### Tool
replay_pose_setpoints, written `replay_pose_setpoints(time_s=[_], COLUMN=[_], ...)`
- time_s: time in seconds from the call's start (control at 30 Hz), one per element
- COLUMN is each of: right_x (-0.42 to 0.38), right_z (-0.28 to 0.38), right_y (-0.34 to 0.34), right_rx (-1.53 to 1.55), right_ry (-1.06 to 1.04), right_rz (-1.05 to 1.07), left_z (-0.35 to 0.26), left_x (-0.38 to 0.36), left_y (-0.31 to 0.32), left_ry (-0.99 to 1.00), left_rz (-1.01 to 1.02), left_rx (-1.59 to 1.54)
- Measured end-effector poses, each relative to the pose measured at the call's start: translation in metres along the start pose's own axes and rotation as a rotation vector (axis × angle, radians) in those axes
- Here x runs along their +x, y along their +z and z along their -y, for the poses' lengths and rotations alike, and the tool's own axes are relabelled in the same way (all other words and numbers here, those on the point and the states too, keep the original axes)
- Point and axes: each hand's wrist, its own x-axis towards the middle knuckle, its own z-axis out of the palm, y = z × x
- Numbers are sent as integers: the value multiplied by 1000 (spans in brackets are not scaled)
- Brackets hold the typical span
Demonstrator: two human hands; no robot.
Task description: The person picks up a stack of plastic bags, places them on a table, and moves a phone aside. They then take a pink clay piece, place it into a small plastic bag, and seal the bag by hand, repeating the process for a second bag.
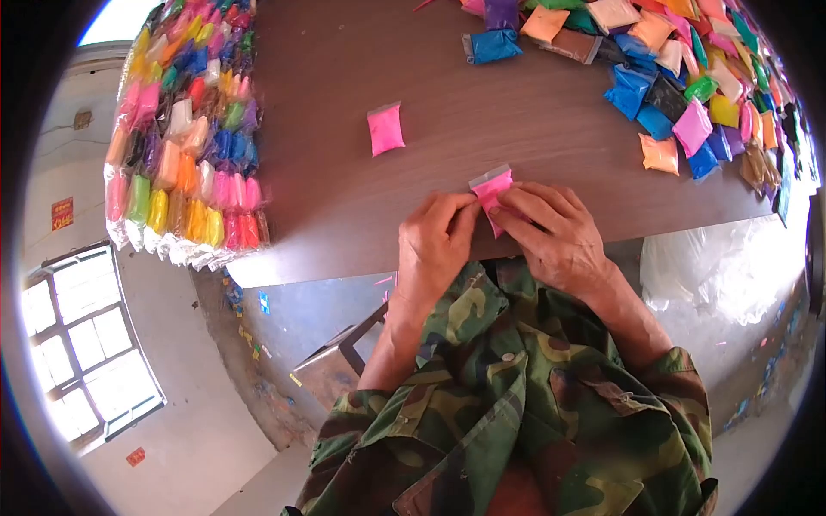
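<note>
A small pink packet [493, 185] with a clear sealed top edge is between my two hands, close to the table's near edge. My right hand [552, 230] grips its right side, with the thumb and fingers lying over its front. My left hand [436, 239] has its thumb and index finger pinched together at the packet's left edge. Part of the packet is covered by my fingers. Farther off to the left, a second pink packet [385, 130] lies flat on the brown table [318, 172].
Stacked rows of colourful packets [185, 146] in clear plastic stand along the table's left side. A loose heap of mixed-colour packets [693, 127] spreads over the right side. Below the table's right edge hangs or lies clear plastic sheeting [710, 267]. A window [86, 335] is at left.
</note>
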Motion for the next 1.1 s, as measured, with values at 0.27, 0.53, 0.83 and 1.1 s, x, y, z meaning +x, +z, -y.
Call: replay_pose_setpoints(time_s=[0.27, 0.53, 0.83, 1.1], right_x=[3, 3, 2, 3], right_z=[2, 1, 0, 2], right_y=[0, 2, 2, 5], right_rx=[-1, -10, -6, -35], right_ry=[-6, -16, -18, -6], right_rz=[-38, -49, -65, -67], left_z=[10, -11, 0, -8], left_x=[23, 39, 66, 45], left_y=[-11, -1, -3, -5], left_ry=[16, 152, 134, 127], left_rz=[14, 133, 159, 195], left_rx=[7, 120, 35, 119])
